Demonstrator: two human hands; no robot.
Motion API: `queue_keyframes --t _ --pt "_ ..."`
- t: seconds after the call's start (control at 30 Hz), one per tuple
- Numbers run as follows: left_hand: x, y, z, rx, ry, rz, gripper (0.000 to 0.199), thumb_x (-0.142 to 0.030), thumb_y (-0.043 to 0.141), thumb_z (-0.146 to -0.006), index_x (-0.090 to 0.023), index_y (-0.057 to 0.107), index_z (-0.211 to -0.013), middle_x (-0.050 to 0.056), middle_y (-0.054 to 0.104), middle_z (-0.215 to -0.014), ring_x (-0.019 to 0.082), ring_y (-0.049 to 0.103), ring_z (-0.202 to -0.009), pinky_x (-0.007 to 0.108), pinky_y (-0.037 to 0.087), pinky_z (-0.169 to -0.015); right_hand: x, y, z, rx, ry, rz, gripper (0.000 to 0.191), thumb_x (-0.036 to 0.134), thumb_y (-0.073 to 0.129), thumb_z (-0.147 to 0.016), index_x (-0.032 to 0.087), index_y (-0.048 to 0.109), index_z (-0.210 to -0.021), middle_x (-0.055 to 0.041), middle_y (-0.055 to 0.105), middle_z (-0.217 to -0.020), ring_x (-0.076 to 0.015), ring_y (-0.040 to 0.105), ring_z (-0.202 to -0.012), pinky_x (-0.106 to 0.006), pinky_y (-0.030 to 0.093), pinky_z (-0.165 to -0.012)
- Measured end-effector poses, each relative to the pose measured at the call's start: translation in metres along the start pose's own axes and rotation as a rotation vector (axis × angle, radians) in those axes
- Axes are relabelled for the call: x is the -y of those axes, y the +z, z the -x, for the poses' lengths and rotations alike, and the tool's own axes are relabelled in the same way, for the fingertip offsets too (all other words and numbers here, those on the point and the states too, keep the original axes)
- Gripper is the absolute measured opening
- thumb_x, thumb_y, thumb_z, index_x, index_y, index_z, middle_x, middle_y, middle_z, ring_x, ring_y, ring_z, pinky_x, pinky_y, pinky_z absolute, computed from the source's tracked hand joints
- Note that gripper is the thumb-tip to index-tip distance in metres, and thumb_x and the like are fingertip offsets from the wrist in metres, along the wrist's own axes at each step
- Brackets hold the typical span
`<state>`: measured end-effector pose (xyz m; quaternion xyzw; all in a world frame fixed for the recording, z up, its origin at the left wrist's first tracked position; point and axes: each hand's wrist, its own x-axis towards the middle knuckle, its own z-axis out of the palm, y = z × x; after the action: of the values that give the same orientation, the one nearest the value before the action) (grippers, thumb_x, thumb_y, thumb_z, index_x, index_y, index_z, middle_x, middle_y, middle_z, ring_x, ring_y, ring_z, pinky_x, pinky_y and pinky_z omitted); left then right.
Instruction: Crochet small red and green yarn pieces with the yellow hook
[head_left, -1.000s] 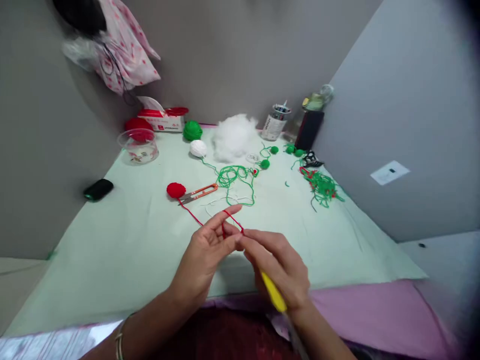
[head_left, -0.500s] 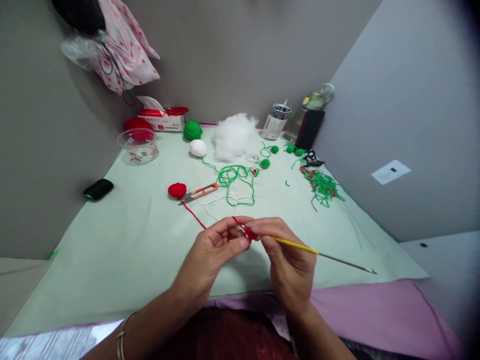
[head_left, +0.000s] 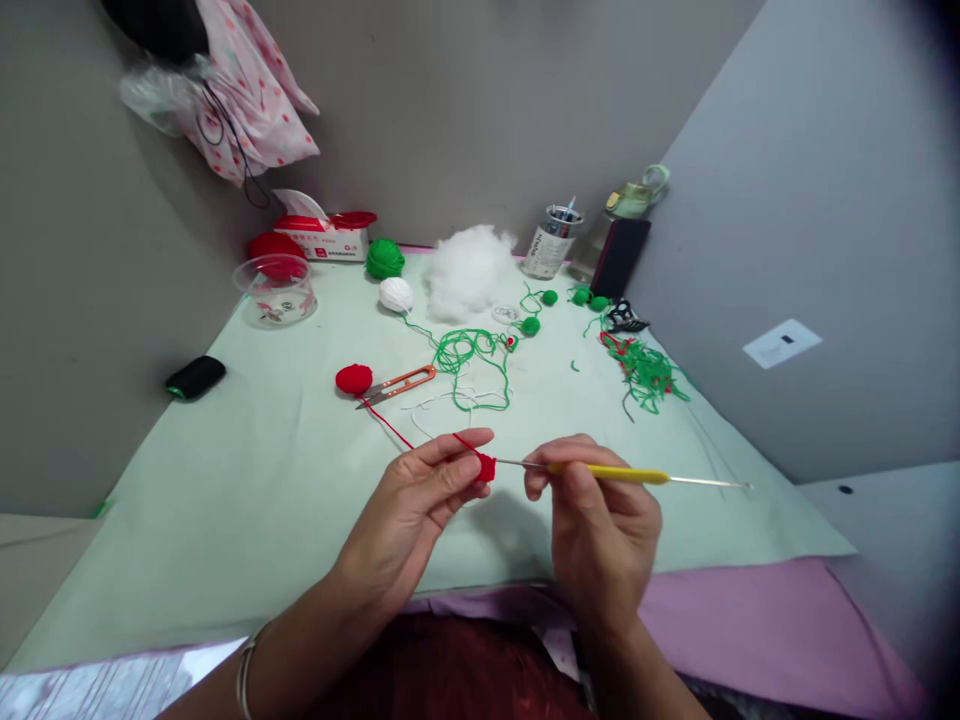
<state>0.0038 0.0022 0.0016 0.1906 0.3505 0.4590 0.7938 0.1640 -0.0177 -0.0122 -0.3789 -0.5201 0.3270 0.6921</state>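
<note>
Between the thumb and fingers of my left hand (head_left: 420, 490) is a small red crochet piece (head_left: 487, 467). Red yarn passes over my left index finger and runs back to a small red yarn ball (head_left: 354, 379). My right hand (head_left: 604, 515) grips a crochet hook (head_left: 611, 473) by its yellow handle. The hook's left metal end meets the red piece; whether it is inside a stitch I cannot tell. Its other metal end points right, over the table. Beyond my left hand lie orange-handled thread snips (head_left: 405, 384).
Green yarn strands (head_left: 465, 352) lie mid-table before white stuffing (head_left: 471, 272). White (head_left: 396, 295) and green yarn balls (head_left: 385, 259) sit behind. A clear plastic tub (head_left: 277, 300) and black spool (head_left: 196, 379) are left; yarn scraps (head_left: 649, 375), a phone (head_left: 621, 258) and a bottle (head_left: 592, 250) are right.
My right hand has moved right, away from my left fingers, and the hook now lies nearly level with its left end at the red piece. My left hand has turned slightly, showing the piece more.
</note>
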Motion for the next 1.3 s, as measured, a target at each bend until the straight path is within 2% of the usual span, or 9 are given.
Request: queue_keyframes --t 0.1,0.27,0.47,0.6,0.7,0.77,0.9,1.0,1.3 --pt "0.003 0.003 0.003 0.031 0.079 -0.075 0.031 -0.028 0.096 -0.073 -0.024 0.088 -0.103 -0.002 0.072 -0.075 0.009 0.065 -0.074 0.020 0.051 -0.080 0.000 0.003 -0.002 0.062 0.046 -0.037 0.019 0.024 0.063 -0.104 0.027 0.081 -0.100 -0.0013 0.074 -0.088 -0.0136 0.067 -0.074 -0.028 0.056 -0.067" --pt "0.005 0.006 0.002 0.041 0.151 -0.175 0.033 -0.029 0.094 -0.078 -0.026 0.087 -0.110 -0.003 0.072 -0.081 0.010 0.064 -0.083 0.021 0.048 -0.086 0.000 0.007 0.001 0.120 -0.074 0.157 0.023 0.015 0.064 -0.102 0.030 0.081 -0.108 -0.0024 0.079 -0.096 -0.0167 0.072 -0.090 -0.029 0.060 -0.075" --pt "0.006 0.004 -0.001 0.034 0.039 -0.005 0.040 -0.028 0.096 -0.076 -0.022 0.085 -0.114 0.000 0.076 -0.083 0.011 0.068 -0.083 0.022 0.052 -0.085 -0.007 0.002 0.012 0.201 -0.445 0.615 0.042 0.009 0.069 -0.096 0.032 0.077 -0.130 -0.0081 0.077 -0.112 -0.0221 0.075 -0.098 -0.034 0.064 -0.077" --pt "0.001 0.000 -0.001 0.028 -0.062 0.055 0.035 -0.023 0.097 -0.072 -0.018 0.086 -0.105 0.001 0.076 -0.084 0.010 0.068 -0.077 0.022 0.055 -0.081 -0.003 0.000 0.006 0.101 -0.258 0.407 0.032 0.010 0.064 -0.100 0.031 0.080 -0.119 -0.0056 0.078 -0.097 -0.0205 0.073 -0.086 -0.035 0.062 -0.072" --pt "-0.002 0.000 -0.001 -0.012 0.002 0.005 0.031 -0.025 0.097 -0.072 -0.018 0.086 -0.100 -0.001 0.074 -0.079 0.009 0.066 -0.073 0.022 0.055 -0.079 0.000 0.001 -0.002 0.007 -0.002 0.100 0.021 0.020 0.062 -0.103 0.028 0.082 -0.102 -0.0023 0.073 -0.085 -0.0152 0.066 -0.068 -0.030 0.057 -0.061" --pt "0.000 0.002 -0.001 -0.015 0.097 -0.053 0.031 -0.024 0.095 -0.074 -0.020 0.086 -0.103 -0.002 0.073 -0.077 0.009 0.065 -0.074 0.021 0.053 -0.080 0.000 0.004 -0.004 0.040 0.088 0.005 0.019 0.025 0.064 -0.103 0.027 0.082 -0.098 -0.0025 0.073 -0.085 -0.0146 0.066 -0.067 -0.029 0.056 -0.059" --pt "0.008 0.005 0.000 0.028 0.186 -0.137 0.041 -0.022 0.093 -0.077 -0.025 0.083 -0.117 -0.003 0.074 -0.079 0.011 0.066 -0.080 0.022 0.051 -0.084 -0.002 0.011 0.000 0.120 -0.010 0.163 0.017 0.019 0.070 -0.099 0.029 0.084 -0.103 -0.0052 0.079 -0.096 -0.0193 0.073 -0.092 -0.033 0.061 -0.078" --pt "0.010 0.004 -0.001 0.031 0.171 -0.150 0.050 -0.022 0.094 -0.076 -0.025 0.079 -0.124 -0.002 0.075 -0.084 0.012 0.067 -0.085 0.025 0.052 -0.086 -0.002 0.012 0.000 0.142 -0.047 0.210 0.023 0.013 0.074 -0.095 0.031 0.084 -0.105 -0.0042 0.080 -0.098 -0.0186 0.073 -0.093 -0.032 0.062 -0.080" --pt "-0.006 -0.003 0.001 0.119 0.078 -0.212 0.043 -0.031 0.089 -0.083 -0.023 0.079 -0.125 0.003 0.076 -0.094 0.018 0.072 -0.085 0.034 0.054 -0.090 -0.008 0.002 -0.009 0.135 0.188 0.052 0.008 0.022 0.082 -0.089 0.028 0.085 -0.092 -0.0032 0.078 -0.090 -0.0186 0.073 -0.086 -0.030 0.060 -0.074"
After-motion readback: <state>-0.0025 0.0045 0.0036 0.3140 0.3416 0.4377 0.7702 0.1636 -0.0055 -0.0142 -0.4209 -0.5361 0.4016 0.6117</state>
